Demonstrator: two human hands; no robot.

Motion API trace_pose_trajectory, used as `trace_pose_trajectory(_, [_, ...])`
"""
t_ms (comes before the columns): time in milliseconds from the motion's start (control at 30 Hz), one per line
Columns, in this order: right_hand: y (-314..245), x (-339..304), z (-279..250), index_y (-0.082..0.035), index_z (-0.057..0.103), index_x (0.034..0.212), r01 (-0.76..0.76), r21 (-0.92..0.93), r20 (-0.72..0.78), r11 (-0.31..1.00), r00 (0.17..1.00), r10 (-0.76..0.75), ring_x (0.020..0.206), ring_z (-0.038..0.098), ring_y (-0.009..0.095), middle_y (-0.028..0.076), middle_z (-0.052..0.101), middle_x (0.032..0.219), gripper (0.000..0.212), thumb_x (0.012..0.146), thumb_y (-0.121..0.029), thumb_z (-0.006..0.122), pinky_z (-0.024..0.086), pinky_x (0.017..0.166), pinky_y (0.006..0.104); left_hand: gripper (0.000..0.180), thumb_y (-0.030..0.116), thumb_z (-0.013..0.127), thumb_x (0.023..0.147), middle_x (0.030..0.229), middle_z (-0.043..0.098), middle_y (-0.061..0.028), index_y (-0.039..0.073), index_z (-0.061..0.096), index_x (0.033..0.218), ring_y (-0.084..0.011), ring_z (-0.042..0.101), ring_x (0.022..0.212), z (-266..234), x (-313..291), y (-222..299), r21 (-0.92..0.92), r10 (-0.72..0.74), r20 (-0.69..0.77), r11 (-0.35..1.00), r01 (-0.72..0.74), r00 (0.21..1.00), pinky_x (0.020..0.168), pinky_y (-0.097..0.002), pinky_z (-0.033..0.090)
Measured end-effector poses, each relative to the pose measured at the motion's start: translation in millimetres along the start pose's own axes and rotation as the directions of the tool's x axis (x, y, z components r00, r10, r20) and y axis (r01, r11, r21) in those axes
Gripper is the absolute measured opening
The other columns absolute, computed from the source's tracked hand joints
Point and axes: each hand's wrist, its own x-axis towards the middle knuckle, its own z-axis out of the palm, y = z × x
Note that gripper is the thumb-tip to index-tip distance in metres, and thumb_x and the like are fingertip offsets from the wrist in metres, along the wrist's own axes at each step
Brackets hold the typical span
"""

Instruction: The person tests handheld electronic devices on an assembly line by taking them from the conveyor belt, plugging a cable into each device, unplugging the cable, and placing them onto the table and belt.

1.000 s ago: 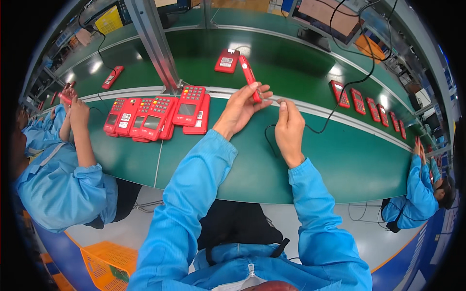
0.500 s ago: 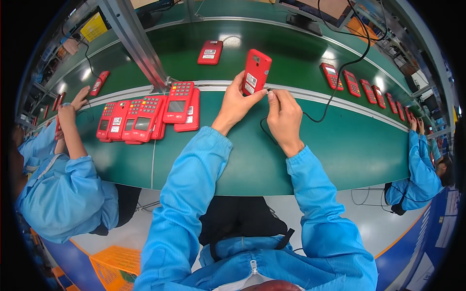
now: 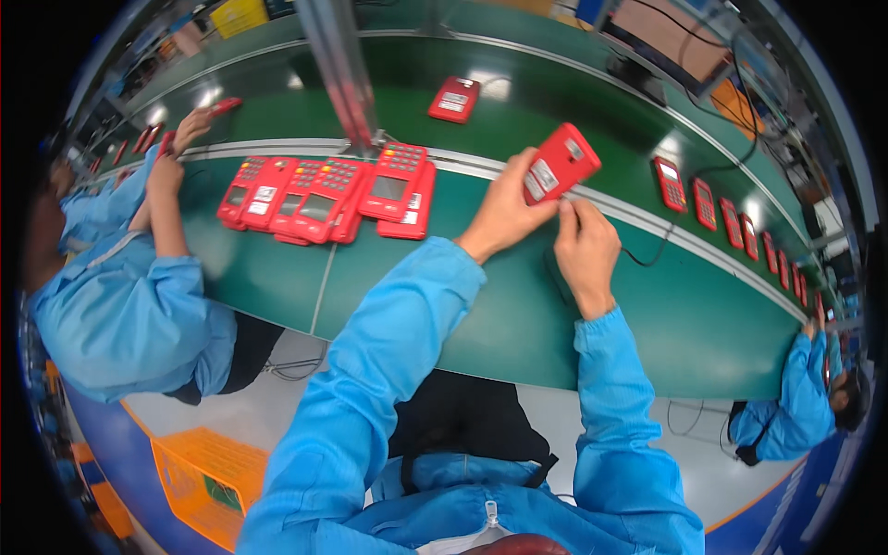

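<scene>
My left hand grips a red handheld payment terminal, held tilted above the green workbench with its back side towards me. My right hand is just below the terminal's lower end, fingers pinched around a thin black cable that trails off to the right along the bench. Both my sleeves are light blue.
Several red terminals lie bunched on the bench to the left, one more on the far lane, and a row at the right. A metal post rises behind them. Co-workers in blue sit left and right. An orange crate stands on the floor.
My left hand has lifted the red terminal off the bench and turned it upright, and my right hand has closed in under it with the cable end. The view has shifted.
</scene>
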Motion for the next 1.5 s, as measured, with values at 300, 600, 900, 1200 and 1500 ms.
trace_pose_trajectory(300, [-2,5,-17,-0.003,0.066,0.087,-0.039,-0.089,0.126,0.995,0.991,0.050,0.076,0.062,0.045,0.022,0.066,0.080,0.018,0.096,-0.017,0.058,0.047,0.065,0.0517,0.080,0.019,0.080,0.078,0.134,0.054,-0.0248,-0.009,0.041,0.143,-0.0414,0.055,0.125,2,-6,7,0.116,0.027,0.057,0.993,-0.033,0.998,0.105,-0.0422,0.047])
trace_pose_trajectory(600, [5,8,-16,0.002,0.060,0.084,-0.030,-0.069,0.082,0.997,0.996,0.036,0.060,0.053,0.038,0.022,0.058,0.068,0.023,0.098,-0.016,0.058,0.039,0.057,0.0461,0.083,0.023,0.081,0.077,0.126,0.057,-0.0274,-0.011,0.042,0.142,-0.0434,0.058,0.117,7,-8,9,0.209,0.045,0.042,0.976,-0.053,0.998,0.099,-0.0464,0.049])
trace_pose_trajectory(900, [1,2,-18,0.003,0.058,0.084,-0.035,-0.039,0.018,0.999,0.999,0.036,0.056,0.048,0.032,0.020,0.056,0.066,0.024,0.100,-0.014,0.058,0.037,0.056,0.0443,0.084,0.026,0.081,0.078,0.121,0.058,-0.0286,-0.013,0.041,0.141,-0.0454,0.061,0.110,12,-14,13,0.223,0.097,-0.028,0.971,-0.088,0.995,0.093,-0.0468,0.053])
trace_pose_trajectory(1200, [-9,5,-11,-0.002,0.061,0.085,-0.024,-0.076,-0.055,0.997,0.998,0.020,0.067,0.059,0.041,0.022,0.061,0.076,0.020,0.099,-0.015,0.057,0.045,0.060,0.0486,0.091,0.025,0.080,0.080,0.121,0.058,-0.0253,-0.011,0.033,0.149,-0.0433,0.061,0.111,14,-8,7,0.121,0.123,-0.045,0.986,-0.117,0.991,0.093,-0.0448,0.053])
trace_pose_trajectory(1500, [3,-7,1,0.002,0.058,0.125,-0.105,0.081,0.024,0.991,0.994,0.104,0.101,0.066,0.037,0.024,0.066,0.113,0.028,0.101,-0.011,0.056,0.053,0.085,0.0417,0.089,0.024,0.079,0.077,0.122,0.057,-0.0254,-0.010,0.037,0.148,-0.0435,0.058,0.113,14,-12,20,0.221,-0.015,-0.121,0.974,0.041,0.993,0.094,-0.0465,0.051])
